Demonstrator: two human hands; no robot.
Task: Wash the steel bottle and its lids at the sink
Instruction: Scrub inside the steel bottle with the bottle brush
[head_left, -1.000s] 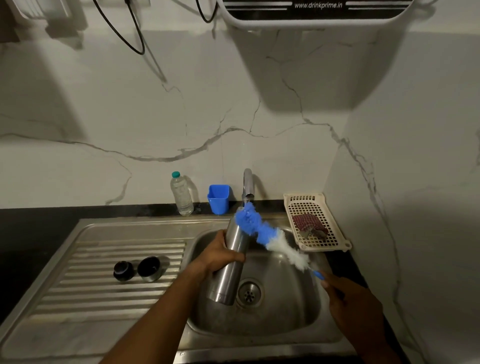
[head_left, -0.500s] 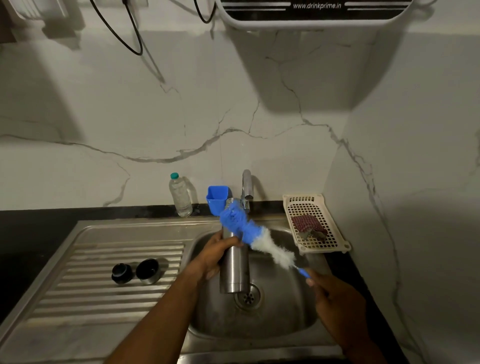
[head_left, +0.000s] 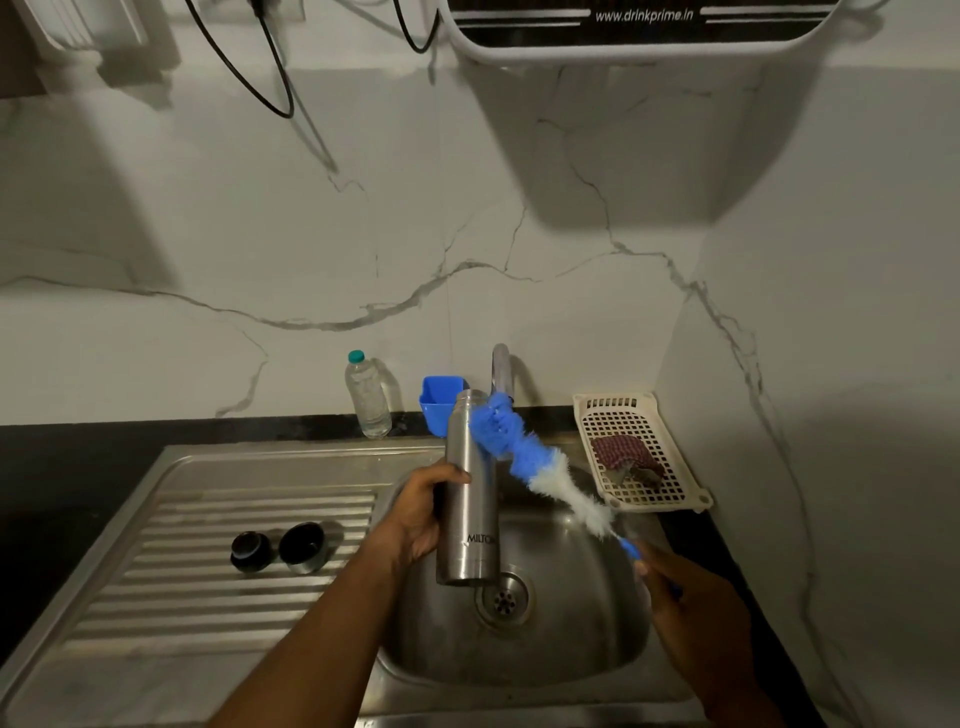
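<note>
Over the basin of the sink (head_left: 571, 649), we find the steel bottle (head_left: 467, 493) upright, mouth up, its base hanging just above the drain (head_left: 503, 597). The left hand (head_left: 421, 514) grips it around the middle, fingers wrapped round the body. The right hand (head_left: 691, 603) is closed round the blue handle of the bottle brush (head_left: 530, 462). The brush slants up and across, so its blue bristle tip sits right at the bottle's neck. From this angle the bristles look to be outside the mouth, pressed against the rim; whether any are inside, we cannot tell.

Off on the ribbed drainboard (head_left: 156, 597), well apart from the action, sit the two lids: the dark stopper (head_left: 251, 551) and the steel-rimmed cap (head_left: 304, 546), side by side. No hand is near them. Behind the bottle, the tap (head_left: 501, 371) arches over the basin, and we can make out no stream from it.

So where do we stand? By our reading, somewhere between early and halfway. The bottle is open and the brush is in play, but we see no suds, so the inside scrub looks barely begun. Left to do, as we judge it: work the brush down inside, rinse the bottle, then wash and rinse both lids.
</note>
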